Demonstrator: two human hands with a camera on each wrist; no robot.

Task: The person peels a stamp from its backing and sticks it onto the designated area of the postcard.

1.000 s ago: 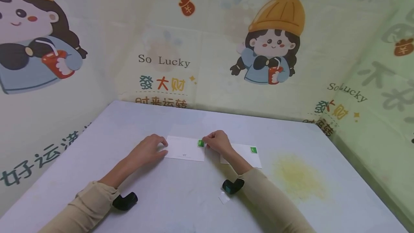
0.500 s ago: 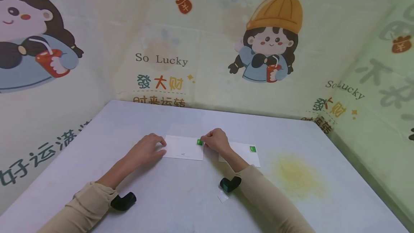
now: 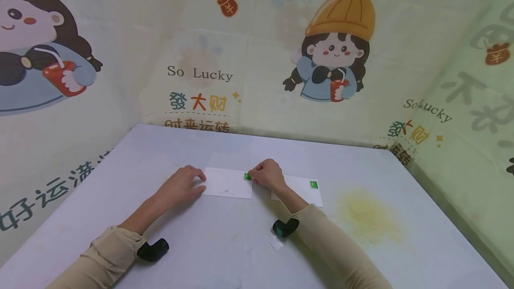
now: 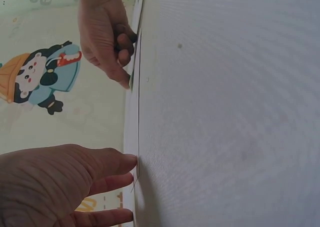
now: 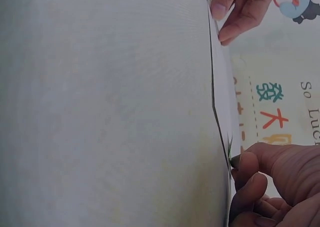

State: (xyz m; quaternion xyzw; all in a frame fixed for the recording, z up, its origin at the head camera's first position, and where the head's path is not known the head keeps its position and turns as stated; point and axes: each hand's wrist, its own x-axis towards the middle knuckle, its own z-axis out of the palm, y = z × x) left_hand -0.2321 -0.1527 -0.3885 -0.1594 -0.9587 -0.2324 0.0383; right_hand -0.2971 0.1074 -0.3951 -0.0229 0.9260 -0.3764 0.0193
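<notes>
A white envelope (image 3: 227, 184) lies flat on the table, with a small green stamp (image 3: 246, 176) at its upper right corner. My left hand (image 3: 186, 185) rests at the envelope's left edge, thumb and fingers spread apart and fairly straight. At the opposite end, my right hand (image 3: 268, 174) pinches the stamp's right side between thumb and index finger, the other fingers curled in. The right wrist view has a green sliver of the stamp (image 5: 230, 148) standing up beside the fingertips. A second white envelope (image 3: 299, 186) with a green stamp (image 3: 313, 184) lies partly behind the right hand.
A small clear piece of plastic or film (image 3: 276, 243) lies on the white table (image 3: 225, 244) below the right wrist. Black wrist cameras hang under both sleeves. A yellowish stain (image 3: 371, 217) marks the table at right. Printed cloth walls (image 3: 257, 57) enclose the back and sides.
The head view has shifted slightly. My right fingertips cover a little more of the stamp's right side; the left hand stays at the envelope's left edge.
</notes>
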